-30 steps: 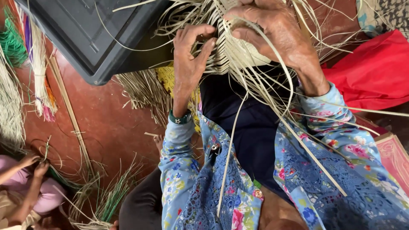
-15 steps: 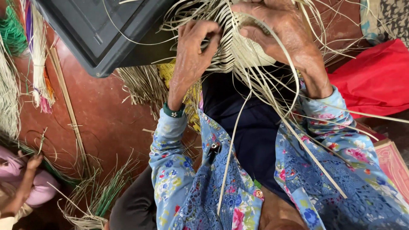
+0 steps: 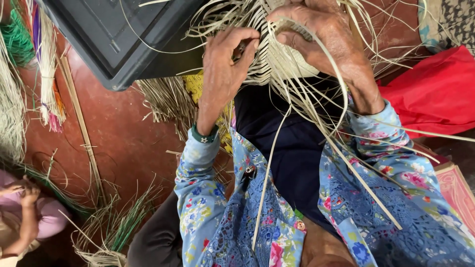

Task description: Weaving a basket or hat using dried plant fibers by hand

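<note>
A half-woven piece of pale straw strips [image 3: 277, 59] sits in my lap, with long loose strands fanning out over my blue floral sleeves. My left hand [image 3: 225, 66] pinches strands at the left edge of the weave, fingers curled. My right hand [image 3: 329, 42] lies over the top right of the weave and grips a bundle of strips, one of which loops over its knuckles. Several long strips [image 3: 341, 153] trail down across my dark blue skirt.
A dark plastic bin [image 3: 114, 39] stands at the upper left on the red-brown floor [image 3: 123, 138]. Bundles of dyed and plain straw [image 3: 47, 74] lie at the left. A red cloth [image 3: 435, 94] lies at the right. Another person's hands [image 3: 24, 195] work at the lower left.
My left hand has shifted up and right along the weave's edge, closing on the strands. My right hand stays on top. The other person's hands moved lower at the left.
</note>
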